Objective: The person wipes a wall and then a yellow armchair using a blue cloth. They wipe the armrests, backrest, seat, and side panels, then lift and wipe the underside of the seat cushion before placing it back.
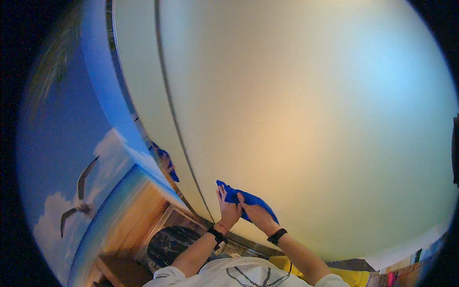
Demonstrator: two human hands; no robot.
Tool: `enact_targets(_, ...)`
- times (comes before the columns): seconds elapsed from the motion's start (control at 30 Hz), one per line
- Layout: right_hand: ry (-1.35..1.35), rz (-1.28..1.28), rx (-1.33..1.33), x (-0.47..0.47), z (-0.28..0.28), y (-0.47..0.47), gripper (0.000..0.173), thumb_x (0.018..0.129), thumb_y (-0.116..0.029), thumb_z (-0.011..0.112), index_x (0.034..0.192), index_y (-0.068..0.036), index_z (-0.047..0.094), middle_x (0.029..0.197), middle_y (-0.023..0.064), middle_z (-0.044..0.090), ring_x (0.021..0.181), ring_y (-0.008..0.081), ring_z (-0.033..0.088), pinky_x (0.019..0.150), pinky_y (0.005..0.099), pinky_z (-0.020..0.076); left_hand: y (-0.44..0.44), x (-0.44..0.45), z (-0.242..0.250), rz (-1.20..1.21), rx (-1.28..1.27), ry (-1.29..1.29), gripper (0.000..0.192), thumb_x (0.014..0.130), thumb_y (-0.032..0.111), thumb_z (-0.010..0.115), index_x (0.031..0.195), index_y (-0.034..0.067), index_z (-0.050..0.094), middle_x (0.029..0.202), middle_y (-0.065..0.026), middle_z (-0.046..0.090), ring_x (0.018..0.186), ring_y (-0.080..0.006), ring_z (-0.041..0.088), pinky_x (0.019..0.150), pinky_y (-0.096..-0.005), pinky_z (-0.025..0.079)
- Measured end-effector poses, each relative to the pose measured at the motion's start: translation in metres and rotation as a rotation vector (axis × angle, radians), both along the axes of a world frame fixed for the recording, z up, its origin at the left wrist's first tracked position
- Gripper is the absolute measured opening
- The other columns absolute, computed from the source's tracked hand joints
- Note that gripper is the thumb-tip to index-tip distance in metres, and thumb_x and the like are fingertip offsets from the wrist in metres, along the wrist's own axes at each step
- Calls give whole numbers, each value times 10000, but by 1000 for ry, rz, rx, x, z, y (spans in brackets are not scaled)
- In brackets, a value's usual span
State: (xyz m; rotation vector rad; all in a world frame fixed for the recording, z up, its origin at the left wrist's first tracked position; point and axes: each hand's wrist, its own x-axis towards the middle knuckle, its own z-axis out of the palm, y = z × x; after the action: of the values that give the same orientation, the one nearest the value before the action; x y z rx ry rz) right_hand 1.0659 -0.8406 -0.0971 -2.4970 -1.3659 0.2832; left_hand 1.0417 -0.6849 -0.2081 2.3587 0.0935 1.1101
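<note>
Both of my hands are on a blue cloth (263,205) that lies against a large, smooth, pale yellow-green panel (287,125). My left hand (228,207) is at the cloth's left part, its fingers spread and pointing up. Beside it, my right hand (256,214) presses on the middle of the cloth, its fingers pointing up and left. The cloth sticks out past both hands. Each wrist wears a black band. A reflection of the hands and cloth shows at the panel's left edge. Part of the fingers is hidden by the cloth or blurred.
A dark seam (172,104) runs down the panel's left side. Left of it is a wall mural (118,201) of sky, beach and a seabird. Below are a round dark marble-patterned surface (168,244), a brown wooden piece (123,269) and a yellow object (348,275).
</note>
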Motion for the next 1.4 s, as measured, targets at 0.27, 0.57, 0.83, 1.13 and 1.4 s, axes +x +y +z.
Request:
enact_targets(0.27, -1179, -539, 403, -62, 119, -13, 525, 910, -254, 632, 1432, -212, 593, 1421, 137, 621, 891, 243, 693, 755, 456, 476, -4, -20, 173, -64, 248, -379, 553, 955, 468, 565, 1202, -23, 628, 1600, -336, 286, 1395, -723, 152, 1100, -821, 71)
enact_targets(0.57, -1046, -597, 342, -22, 21, -18, 550, 762, -203, 686, 1280, -28, 624, 1436, 255, 529, 1028, 456, 602, 912, 606, 403, 2, 8, 83, -264, 592, -267, 511, 860, 524, 656, 997, 37, 730, 1383, -250, 581, 1116, -576, 503, 954, -790, 333)
enact_targets(0.83, -1099, -562, 399, -20, 22, -20, 545, 855, -278, 681, 1387, -175, 617, 1494, 87, 561, 871, 271, 692, 807, 515, 475, 3, 16, 120, -122, 568, -193, 717, 879, 525, 601, 1390, 22, 575, 1502, -289, 439, 1221, -646, 409, 1057, -813, 212)
enact_targets(1.13, -1284, -885, 584, 2, 102, -43, 552, 841, -311, 650, 1357, -115, 632, 1548, 205, 478, 819, 296, 622, 838, 526, 406, -37, 28, 195, -160, 569, -327, 659, 932, 497, 572, 1303, -49, 567, 1554, -306, 386, 1299, -666, 354, 1068, -798, 213)
enact_targets(1.4, -1122, -783, 563, -33, -12, -58, 399, 779, -300, 685, 1147, -155, 732, 1430, 120, 603, 575, 243, 627, 749, 569, 449, -34, 6, 88, -302, 926, -451, 443, 905, 461, 619, 960, 32, 716, 1440, -194, 549, 1141, -547, 481, 970, -784, 303)
